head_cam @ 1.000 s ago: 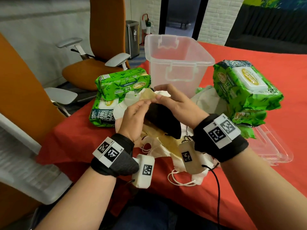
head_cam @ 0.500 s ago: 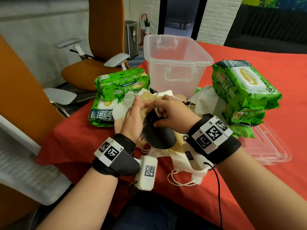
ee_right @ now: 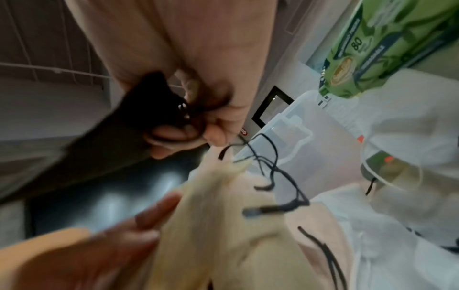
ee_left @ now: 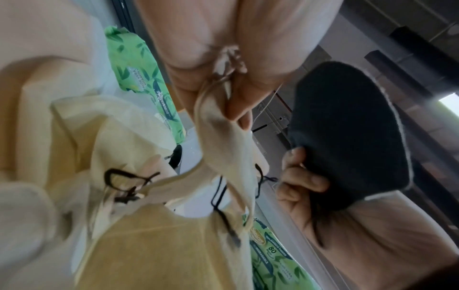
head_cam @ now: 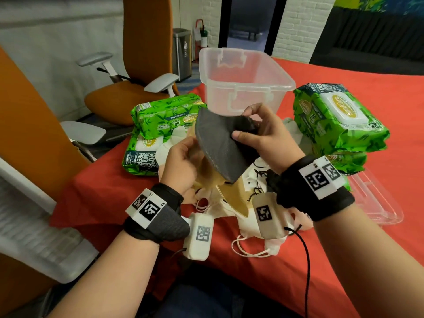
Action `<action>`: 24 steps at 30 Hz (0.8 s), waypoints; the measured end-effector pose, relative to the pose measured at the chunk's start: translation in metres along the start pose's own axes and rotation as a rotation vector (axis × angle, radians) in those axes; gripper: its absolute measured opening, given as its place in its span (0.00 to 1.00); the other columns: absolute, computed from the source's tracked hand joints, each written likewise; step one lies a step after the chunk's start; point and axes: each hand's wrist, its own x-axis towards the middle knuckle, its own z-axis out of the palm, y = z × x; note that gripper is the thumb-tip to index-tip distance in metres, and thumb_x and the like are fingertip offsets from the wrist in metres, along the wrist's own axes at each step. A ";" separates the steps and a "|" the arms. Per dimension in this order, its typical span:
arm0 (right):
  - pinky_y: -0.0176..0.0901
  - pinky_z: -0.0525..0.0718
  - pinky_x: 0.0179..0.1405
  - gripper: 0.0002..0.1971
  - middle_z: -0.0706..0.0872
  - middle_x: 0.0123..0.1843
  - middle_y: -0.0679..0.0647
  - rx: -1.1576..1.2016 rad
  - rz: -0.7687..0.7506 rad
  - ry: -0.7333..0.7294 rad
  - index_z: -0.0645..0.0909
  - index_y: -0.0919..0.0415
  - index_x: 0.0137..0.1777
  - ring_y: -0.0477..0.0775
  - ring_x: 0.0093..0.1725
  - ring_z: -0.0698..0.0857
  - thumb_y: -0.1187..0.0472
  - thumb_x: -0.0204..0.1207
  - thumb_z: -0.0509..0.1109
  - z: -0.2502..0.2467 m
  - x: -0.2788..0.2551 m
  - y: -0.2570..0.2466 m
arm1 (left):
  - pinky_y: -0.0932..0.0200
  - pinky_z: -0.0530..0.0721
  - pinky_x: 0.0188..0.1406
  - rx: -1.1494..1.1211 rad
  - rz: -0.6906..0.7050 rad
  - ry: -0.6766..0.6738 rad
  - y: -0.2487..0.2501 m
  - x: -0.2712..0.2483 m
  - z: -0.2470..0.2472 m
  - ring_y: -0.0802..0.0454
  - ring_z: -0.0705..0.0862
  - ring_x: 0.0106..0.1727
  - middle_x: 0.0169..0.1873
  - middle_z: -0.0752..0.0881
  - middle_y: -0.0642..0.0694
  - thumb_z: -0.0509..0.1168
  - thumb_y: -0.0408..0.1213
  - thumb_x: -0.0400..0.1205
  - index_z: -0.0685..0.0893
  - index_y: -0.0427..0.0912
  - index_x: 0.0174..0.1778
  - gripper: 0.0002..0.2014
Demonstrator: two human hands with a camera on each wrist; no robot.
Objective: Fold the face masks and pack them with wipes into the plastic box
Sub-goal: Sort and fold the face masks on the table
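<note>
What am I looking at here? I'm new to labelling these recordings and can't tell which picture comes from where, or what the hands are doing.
There is no machine: a person works with bare hands, wearing black wristbands with printed square codes. The wide picture comes from a camera on the head; the two blurry close-ups come from small cameras on each wrist, looking along the fingers.

The right hand grips a dark grey fabric face mask, lifted above the pile. The left hand pinches a tan fabric face mask.

On the red tablecloth lie a heap of white and tan masks, green packs of wipes on both sides, a clear plastic box, open, and its clear lid.
</note>
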 end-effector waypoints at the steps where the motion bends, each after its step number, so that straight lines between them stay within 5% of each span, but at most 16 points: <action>1: 0.46 0.82 0.40 0.18 0.79 0.37 0.53 -0.096 0.014 -0.005 0.68 0.51 0.42 0.51 0.37 0.79 0.69 0.64 0.74 0.004 0.000 0.001 | 0.64 0.82 0.48 -0.048 -0.026 0.029 0.001 0.000 0.002 0.63 0.84 0.40 0.33 0.88 0.58 0.56 0.20 0.80 0.82 0.39 0.44 0.13; 3: 0.56 0.82 0.45 0.15 0.80 0.37 0.52 -0.278 0.023 0.023 0.68 0.46 0.41 0.56 0.39 0.79 0.60 0.60 0.71 0.012 -0.001 0.003 | 0.56 0.79 0.60 -0.128 -0.085 0.080 0.002 0.000 0.002 0.52 0.84 0.53 0.46 0.89 0.45 0.59 0.41 0.79 0.85 0.43 0.45 0.11; 5: 0.61 0.82 0.47 0.14 0.80 0.36 0.51 -0.381 0.025 0.078 0.68 0.44 0.39 0.61 0.40 0.80 0.60 0.62 0.70 0.017 -0.001 0.006 | 0.47 0.72 0.71 -0.215 -0.114 0.048 0.002 0.000 0.002 0.46 0.79 0.67 0.61 0.84 0.41 0.61 0.60 0.69 0.85 0.45 0.56 0.27; 6: 0.63 0.82 0.47 0.14 0.80 0.37 0.53 -0.417 0.024 0.104 0.68 0.44 0.38 0.64 0.41 0.81 0.62 0.64 0.70 0.018 -0.001 0.006 | 0.49 0.74 0.70 -0.243 -0.105 0.016 0.003 0.000 0.001 0.48 0.80 0.66 0.60 0.85 0.44 0.63 0.63 0.67 0.86 0.47 0.55 0.29; 9: 0.57 0.82 0.44 0.15 0.82 0.39 0.56 -0.504 0.023 0.121 0.68 0.46 0.40 0.63 0.43 0.82 0.68 0.71 0.67 0.018 -0.001 0.006 | 0.59 0.82 0.54 -0.106 -0.015 -0.051 0.006 -0.002 0.004 0.59 0.86 0.48 0.43 0.90 0.53 0.69 0.41 0.75 0.87 0.48 0.45 0.05; 12: 0.44 0.74 0.37 0.11 0.81 0.42 0.57 -0.666 0.058 0.063 0.70 0.52 0.47 0.62 0.45 0.79 0.66 0.71 0.67 0.017 -0.003 0.004 | 0.69 0.82 0.47 0.035 0.072 -0.058 0.000 0.000 0.003 0.67 0.85 0.43 0.42 0.86 0.55 0.62 0.21 0.79 0.82 0.46 0.52 0.14; 15: 0.55 0.75 0.58 0.18 0.75 0.57 0.58 -0.749 -0.027 0.096 0.75 0.52 0.58 0.61 0.58 0.75 0.60 0.68 0.72 0.018 -0.004 -0.003 | 0.69 0.81 0.51 0.130 0.108 -0.066 -0.001 0.000 0.001 0.64 0.84 0.45 0.43 0.86 0.53 0.62 0.21 0.79 0.82 0.48 0.51 0.15; 17: 0.62 0.72 0.64 0.20 0.73 0.60 0.56 -0.765 -0.069 0.073 0.77 0.48 0.62 0.60 0.64 0.72 0.54 0.69 0.73 0.020 -0.001 -0.009 | 0.67 0.80 0.54 0.125 0.114 -0.110 -0.001 0.000 0.002 0.66 0.84 0.48 0.46 0.86 0.56 0.62 0.21 0.79 0.81 0.52 0.52 0.18; 22: 0.62 0.75 0.58 0.06 0.76 0.45 0.48 -0.670 -0.108 0.074 0.83 0.49 0.39 0.57 0.55 0.77 0.56 0.66 0.78 0.022 0.005 -0.013 | 0.58 0.80 0.64 0.119 0.169 -0.160 0.004 -0.004 0.002 0.59 0.82 0.60 0.55 0.83 0.56 0.61 0.16 0.77 0.69 0.56 0.67 0.32; 24: 0.62 0.79 0.53 0.12 0.77 0.36 0.40 -0.629 -0.087 0.070 0.76 0.44 0.31 0.49 0.43 0.79 0.57 0.65 0.78 0.024 0.005 -0.012 | 0.56 0.82 0.61 0.105 0.160 -0.171 0.004 -0.004 0.000 0.57 0.84 0.59 0.54 0.83 0.55 0.61 0.17 0.77 0.63 0.60 0.71 0.36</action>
